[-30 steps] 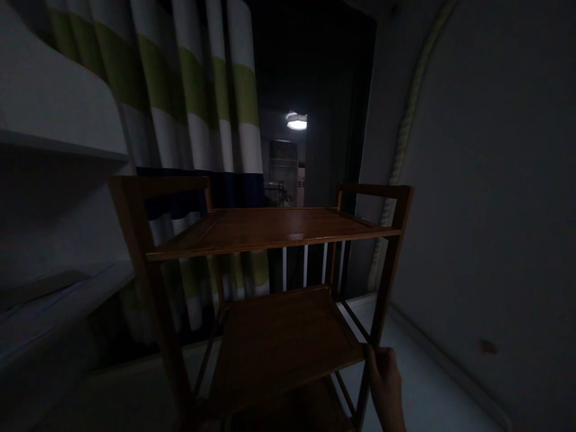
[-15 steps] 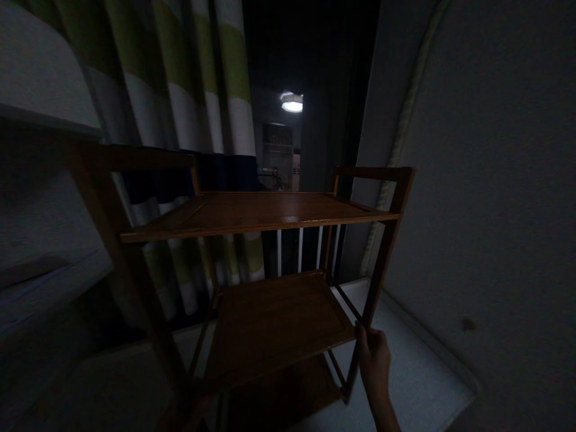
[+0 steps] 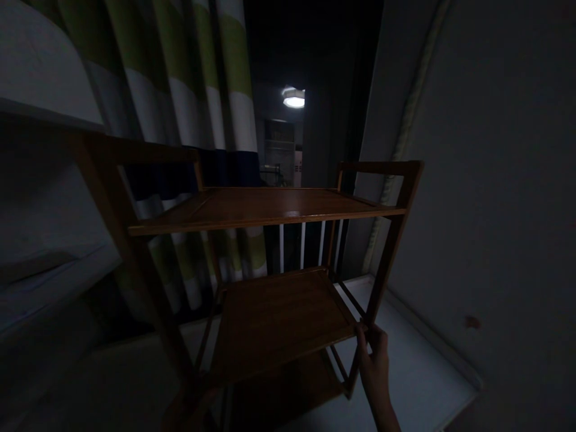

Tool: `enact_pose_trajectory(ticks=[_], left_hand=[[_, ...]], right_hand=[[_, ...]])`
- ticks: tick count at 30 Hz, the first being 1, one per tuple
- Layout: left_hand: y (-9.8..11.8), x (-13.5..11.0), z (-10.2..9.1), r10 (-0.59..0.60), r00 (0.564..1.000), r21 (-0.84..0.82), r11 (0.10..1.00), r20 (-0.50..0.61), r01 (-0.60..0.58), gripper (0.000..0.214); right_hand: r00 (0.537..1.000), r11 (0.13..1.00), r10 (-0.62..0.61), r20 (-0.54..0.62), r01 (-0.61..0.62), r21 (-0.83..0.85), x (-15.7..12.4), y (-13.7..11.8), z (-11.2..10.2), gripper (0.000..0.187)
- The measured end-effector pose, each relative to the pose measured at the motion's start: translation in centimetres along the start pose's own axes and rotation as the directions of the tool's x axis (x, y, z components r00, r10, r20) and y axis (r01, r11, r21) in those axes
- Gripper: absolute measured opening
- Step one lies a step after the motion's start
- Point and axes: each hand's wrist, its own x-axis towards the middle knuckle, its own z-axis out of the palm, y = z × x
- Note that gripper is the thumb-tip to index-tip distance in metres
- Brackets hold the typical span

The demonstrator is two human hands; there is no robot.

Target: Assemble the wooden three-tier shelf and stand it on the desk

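A brown wooden shelf rack (image 3: 270,207) with three boards stands upright in front of me, its top board at about chest height in the view. My right hand (image 3: 374,360) is closed around its front right post, at the corner of the middle board (image 3: 283,324). Low in deep shadow, my left hand (image 3: 191,408) is closed at the front left post by the same board's left corner. Its fingers show only faintly. The bottom board (image 3: 288,387) is dim, and nothing lies on the top or middle board.
A green, white and navy striped curtain (image 3: 180,114) hangs behind the rack's left side. White bars (image 3: 302,246) and a dark window with a lit lamp (image 3: 294,98) are behind it. A grey wall (image 3: 486,198) stands right, above a pale ledge (image 3: 418,366). Bedding-like pale cloth (image 3: 54,258) lies left.
The rack appears slightly higher and farther right in the view, while the surroundings have also shifted a little. Both hands keep their hold on it.
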Motion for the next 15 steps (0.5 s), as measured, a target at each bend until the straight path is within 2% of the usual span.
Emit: enact_pose_trajectory(ticks=[4, 6, 9, 11, 13, 14, 15], left_hand=[[0.8, -0.1, -0.1, -0.085, 0.996, -0.040, 0.996, 0.021, 0.086, 0.039], [0.7, -0.1, -0.1, -0.091, 0.996, -0.034, 0.995, 0.013, 0.091, 0.042], [0.1, -0.1, 0.0, -0.090, 0.996, -0.012, 0.996, 0.001, 0.090, 0.046], [-0.2, -0.1, 0.0, -0.075, 0.997, -0.018, 0.997, -0.019, 0.074, 0.047], [-0.2, -0.3, 0.1, -0.050, 0.998, -0.057, 0.997, -0.025, 0.048, 0.049], [0.0, -0.5, 0.1, -0.039, 0.999, -0.080, 0.996, -0.027, 0.037, 0.049], [0.2, -0.6, 0.1, -0.041, 0.999, -0.098, 0.994, -0.029, 0.038, 0.049]], right_hand=[[0.997, 0.998, 0.043, 0.066, -0.040, -0.043, 0.0, 0.0, -0.4, 0.054], [0.993, 0.993, 0.093, 0.068, -0.088, -0.073, -0.3, -0.1, -0.5, 0.063], [0.987, 0.988, 0.148, 0.068, -0.144, -0.056, -1.8, 0.1, -0.4, 0.075], [0.978, 0.984, 0.179, 0.111, -0.180, 0.002, -3.5, 0.4, -0.3, 0.080], [0.945, 0.954, 0.266, 0.190, -0.287, 0.090, -5.7, 0.6, -0.1, 0.079], [0.906, 0.911, 0.340, 0.252, -0.384, 0.153, -6.7, 0.6, 0.1, 0.074], [0.847, 0.842, 0.409, 0.339, -0.494, 0.218, -7.7, 0.4, 0.5, 0.067]])
